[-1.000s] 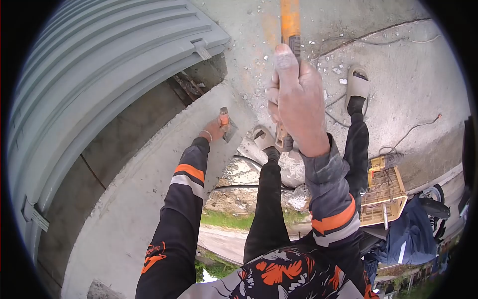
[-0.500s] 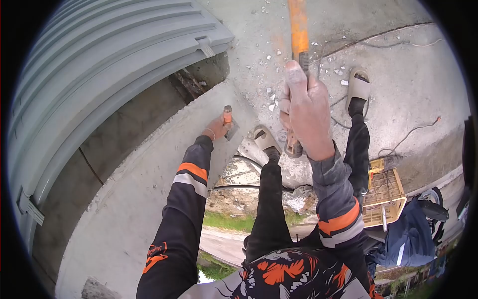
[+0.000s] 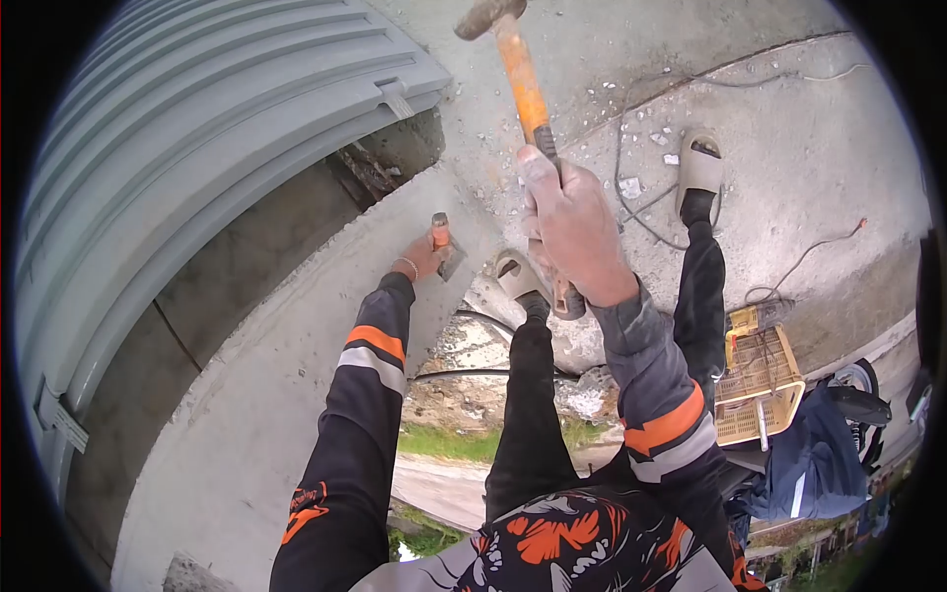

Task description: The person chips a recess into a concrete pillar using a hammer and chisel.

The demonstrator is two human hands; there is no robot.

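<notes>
My right hand (image 3: 584, 232) is wrapped round the handle of a hammer (image 3: 523, 84) with an orange shaft and dark grip. The hammer is raised over the concrete, its metal head near the top edge of view. Lower down and to the left, my left hand (image 3: 418, 259) grips a broad-bladed chisel (image 3: 441, 233) with an orange handle. Its flat blade lies against or just above the concrete ledge (image 3: 286, 316); exact contact cannot be told. Both hands look dusty.
A grey corrugated panel (image 3: 227, 109) curves along the left, with a gap beneath it. White chips (image 3: 629, 187) and a cable (image 3: 651, 229) lie on the concrete around my sandals (image 3: 700, 168). A yellow basket (image 3: 760, 390) with a power tool (image 3: 742, 331) stands at lower right.
My right hand has moved left with the hammer, which now tilts left and shows its head in view. The left hand and chisel stay nearly in place.
</notes>
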